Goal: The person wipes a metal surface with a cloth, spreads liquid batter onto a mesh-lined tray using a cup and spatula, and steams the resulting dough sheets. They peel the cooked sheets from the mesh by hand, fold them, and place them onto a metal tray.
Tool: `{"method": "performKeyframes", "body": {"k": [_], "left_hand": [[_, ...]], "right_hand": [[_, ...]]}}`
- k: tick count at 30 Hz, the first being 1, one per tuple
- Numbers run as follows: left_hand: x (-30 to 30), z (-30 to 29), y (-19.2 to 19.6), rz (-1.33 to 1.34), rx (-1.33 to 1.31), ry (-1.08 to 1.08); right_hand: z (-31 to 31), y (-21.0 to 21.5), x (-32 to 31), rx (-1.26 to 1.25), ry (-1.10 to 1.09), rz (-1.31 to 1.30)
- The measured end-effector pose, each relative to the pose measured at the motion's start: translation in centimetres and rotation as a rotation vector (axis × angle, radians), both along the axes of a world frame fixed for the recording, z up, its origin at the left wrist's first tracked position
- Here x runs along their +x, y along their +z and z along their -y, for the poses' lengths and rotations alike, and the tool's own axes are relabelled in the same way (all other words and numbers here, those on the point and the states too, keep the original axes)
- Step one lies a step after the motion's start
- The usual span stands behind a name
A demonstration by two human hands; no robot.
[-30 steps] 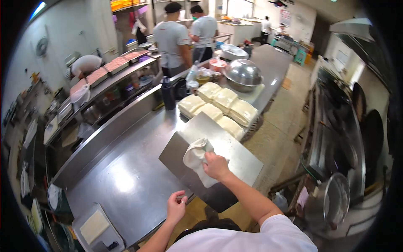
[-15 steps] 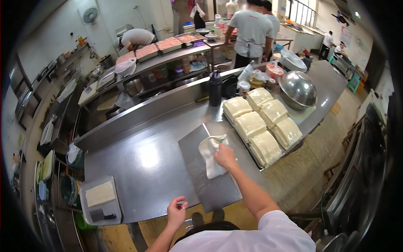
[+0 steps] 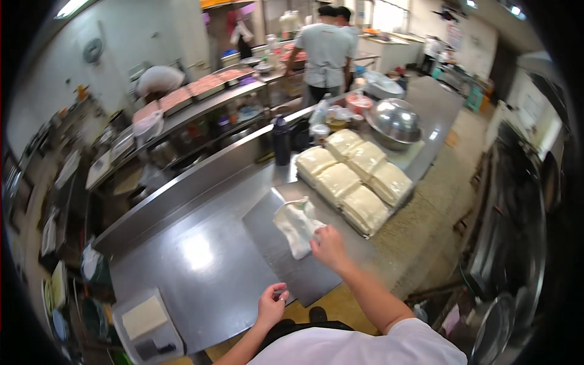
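Note:
A white cloth (image 3: pixel 297 226) with faint green marks lies rumpled on a flat grey metal sheet (image 3: pixel 261 222) on the steel table. My right hand (image 3: pixel 331 248) is closed at the cloth's right edge, with the fingertips pinching it. Near the table's front edge, my left hand (image 3: pixel 272 305) hovers with loosely bent fingers apart and nothing in them. Beyond the cloth to the right, several stacks of pale dough sheets (image 3: pixel 336 182) under clear plastic sit on a tray.
A light tray (image 3: pixel 173 325) at the table's left end holds a pale dough sheet (image 3: pixel 145 317) and a dark cleaver (image 3: pixel 153 348). A black bottle (image 3: pixel 280 141) and a steel bowl (image 3: pixel 395 121) stand at the back. Co-workers (image 3: pixel 323 55) stand beyond, near trays of pink meat (image 3: pixel 207 85).
My right hand has shifted from the top of the cloth to its right edge. The whole view has turned to the right. My left hand stays near the table's front edge.

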State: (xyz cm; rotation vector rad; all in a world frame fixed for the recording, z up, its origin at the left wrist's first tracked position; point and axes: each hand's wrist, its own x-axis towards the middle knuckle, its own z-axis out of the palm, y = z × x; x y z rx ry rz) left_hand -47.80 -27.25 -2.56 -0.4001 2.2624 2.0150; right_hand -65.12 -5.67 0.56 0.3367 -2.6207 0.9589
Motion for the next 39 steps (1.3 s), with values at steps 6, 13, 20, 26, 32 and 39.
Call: {"method": "performKeyframes", "body": {"k": [6, 13, 20, 26, 32, 39], "left_hand": [[-2.1, 0.1, -0.2, 0.026, -0.008, -0.471], [0.6, -2.4, -0.8, 0.037, -0.092, -1.041], [11.1, -7.6, 0.8, 0.033, -0.091, -1.553], [21.7, -10.5, 0.5, -0.023, -0.034, -1.849], [34.5, -12.3, 1.8, -0.124, -0.204, -2.143], [50.9, -13.2, 1.7, -0.103, -0.130, -2.357]], "right_hand": [[-1.1, 1.3, 17.0, 0.047, -0.143, 0.228], [3.1, 2.7, 33.9, -0.049, -0.600, 0.407], [6.6, 2.8, 46.3, -0.131, -0.939, 0.407], [9.5, 2.9, 57.9, -0.247, -1.235, 0.325], [13.4, 1.5, 71.4, -0.308, -1.494, 0.259], [16.7, -0.2, 85.3, -0.343, -1.702, 0.177]]}}
